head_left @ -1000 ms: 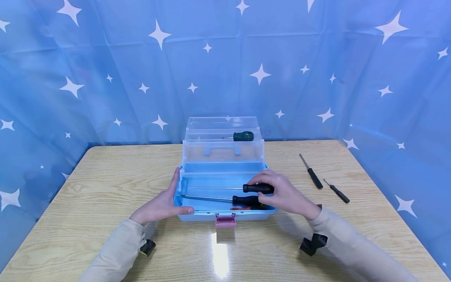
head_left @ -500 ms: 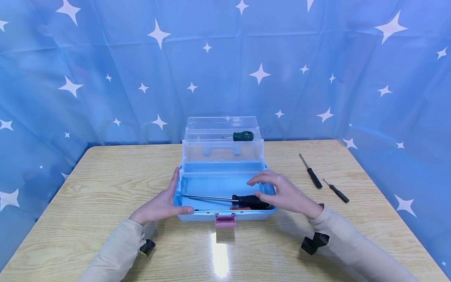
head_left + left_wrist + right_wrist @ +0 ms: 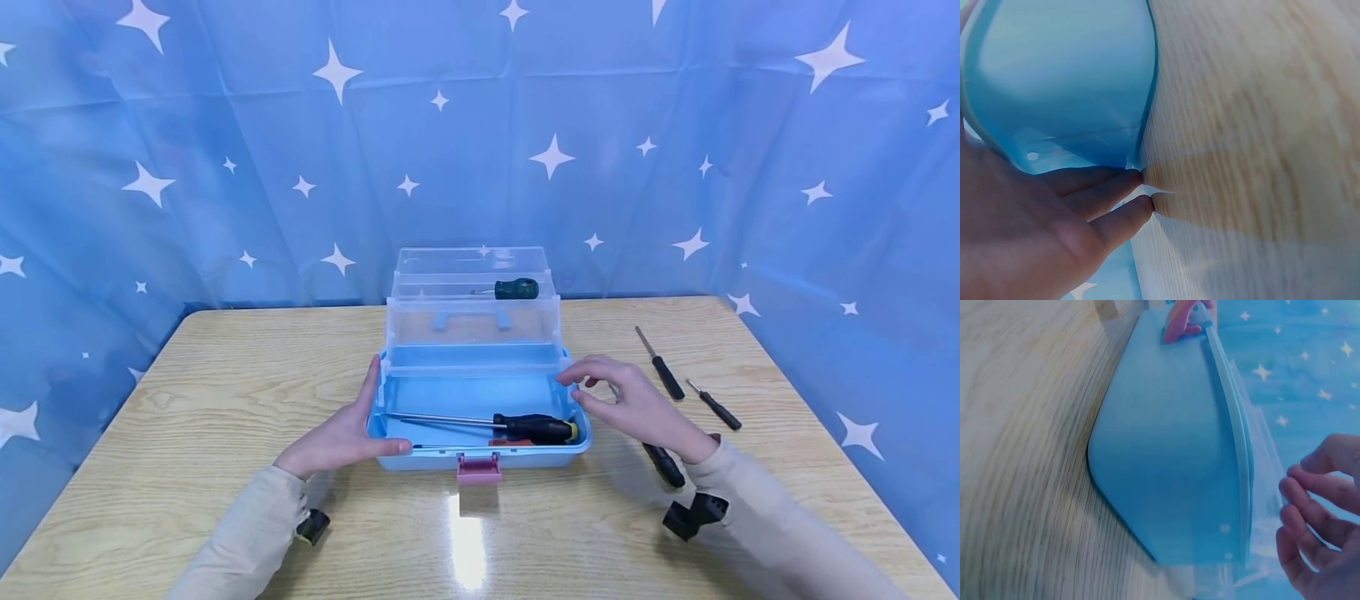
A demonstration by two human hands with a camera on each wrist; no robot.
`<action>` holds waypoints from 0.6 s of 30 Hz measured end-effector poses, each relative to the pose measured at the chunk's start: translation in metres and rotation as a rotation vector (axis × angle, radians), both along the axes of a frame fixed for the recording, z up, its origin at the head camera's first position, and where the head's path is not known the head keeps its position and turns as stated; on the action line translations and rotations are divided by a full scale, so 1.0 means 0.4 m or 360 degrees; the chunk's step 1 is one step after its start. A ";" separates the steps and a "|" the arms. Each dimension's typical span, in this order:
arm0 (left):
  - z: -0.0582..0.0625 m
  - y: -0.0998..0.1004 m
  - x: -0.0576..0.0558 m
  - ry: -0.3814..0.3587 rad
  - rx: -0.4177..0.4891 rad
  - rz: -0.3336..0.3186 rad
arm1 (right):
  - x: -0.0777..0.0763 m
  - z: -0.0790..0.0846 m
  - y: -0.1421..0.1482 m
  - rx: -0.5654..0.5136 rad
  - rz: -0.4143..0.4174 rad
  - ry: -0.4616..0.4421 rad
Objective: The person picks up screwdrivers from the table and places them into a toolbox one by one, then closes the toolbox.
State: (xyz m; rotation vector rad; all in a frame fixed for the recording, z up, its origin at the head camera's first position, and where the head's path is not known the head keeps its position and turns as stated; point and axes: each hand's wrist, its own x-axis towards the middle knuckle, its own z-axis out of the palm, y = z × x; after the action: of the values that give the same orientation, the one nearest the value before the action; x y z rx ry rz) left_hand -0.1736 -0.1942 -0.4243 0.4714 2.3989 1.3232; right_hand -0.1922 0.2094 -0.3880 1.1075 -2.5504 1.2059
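The left hand (image 3: 345, 437) rests against the left end of the blue box (image 3: 420, 459) on the bench (image 3: 225, 375), its fingers and thumb spread wide, gripping nothing. The box's clear lid (image 3: 420, 321) stands raised before a starry curtain (image 3: 225, 125). Inside lies a long screwdriver (image 3: 525, 426), partly covering an orange piece (image 3: 510, 442); the front wall hides more. The pink latch (image 3: 478, 469) hangs in front. At the lid shows a green screwdriver (image 3: 517, 288). Over the right rim, the right hand (image 3: 626, 400) has loosely bent fingers, parted from the thumb and holding nothing; it blocks part of a black screwdriver (image 3: 664, 467) beneath. Further right lie 2 smaller drivers (image 3: 719, 409), near each other.
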 end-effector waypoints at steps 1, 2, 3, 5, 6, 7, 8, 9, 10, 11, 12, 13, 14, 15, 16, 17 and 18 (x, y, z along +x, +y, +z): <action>0.002 0.000 0.001 -0.0003 -0.0002 0.0002 | 0.001 0.001 0.004 0.0008 -0.0013 0.0009; 0.004 0.000 0.001 -0.0006 -0.0004 0.0003 | 0.001 0.002 0.009 0.0014 -0.0027 0.0012; 0.005 0.000 0.001 -0.0009 -0.0005 0.0005 | 0.001 0.003 0.013 0.0020 -0.0040 0.0014; 0.008 0.001 0.001 -0.0009 -0.0004 0.0004 | 0.002 0.005 0.021 0.0038 -0.0063 0.0010; 0.009 0.001 0.001 -0.0011 -0.0005 0.0004 | 0.002 0.005 0.026 0.0046 -0.0073 0.0010; 0.009 0.001 0.001 -0.0012 -0.0005 0.0005 | 0.002 0.006 0.030 0.0054 -0.0082 0.0010; 0.009 0.001 0.001 -0.0012 -0.0005 0.0005 | 0.002 0.006 0.034 0.0061 -0.0087 0.0011; 0.008 0.000 0.001 -0.0013 -0.0006 0.0005 | 0.002 0.006 0.038 0.0063 -0.0091 0.0015; 0.008 0.000 0.001 -0.0014 -0.0008 0.0005 | 0.001 0.006 0.042 0.0067 -0.0096 0.0020; 0.007 0.000 0.001 -0.0013 -0.0010 0.0005 | 0.001 0.005 0.046 0.0069 -0.0096 0.0025; 0.006 0.000 0.001 -0.0013 -0.0009 0.0006 | 0.001 0.005 0.050 0.0070 -0.0098 0.0030; 0.006 0.000 0.001 -0.0011 -0.0009 0.0006 | 0.000 0.005 0.055 0.0073 -0.0100 0.0034; 0.005 0.000 0.001 -0.0009 -0.0008 0.0006 | 0.000 0.005 0.059 0.0077 -0.0104 0.0037; 0.005 0.001 0.001 -0.0008 -0.0006 0.0005 | 0.001 0.006 0.063 0.0079 -0.0110 0.0038; 0.005 0.001 0.001 -0.0010 -0.0006 0.0008 | 0.001 0.007 0.067 0.0087 -0.0119 0.0035; 0.004 0.002 0.000 -0.0009 -0.0003 0.0007 | 0.001 0.009 0.071 0.0094 -0.0127 0.0031; 0.004 0.002 0.000 -0.0010 -0.0003 0.0006 | 0.002 0.012 0.075 0.0099 -0.0137 0.0023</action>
State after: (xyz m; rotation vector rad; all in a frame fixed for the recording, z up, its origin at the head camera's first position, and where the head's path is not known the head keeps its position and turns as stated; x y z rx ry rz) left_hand -0.1734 -0.1935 -0.4226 0.4614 2.3967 1.3224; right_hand -0.1914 0.2394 -0.3834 1.0032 -2.6121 1.1025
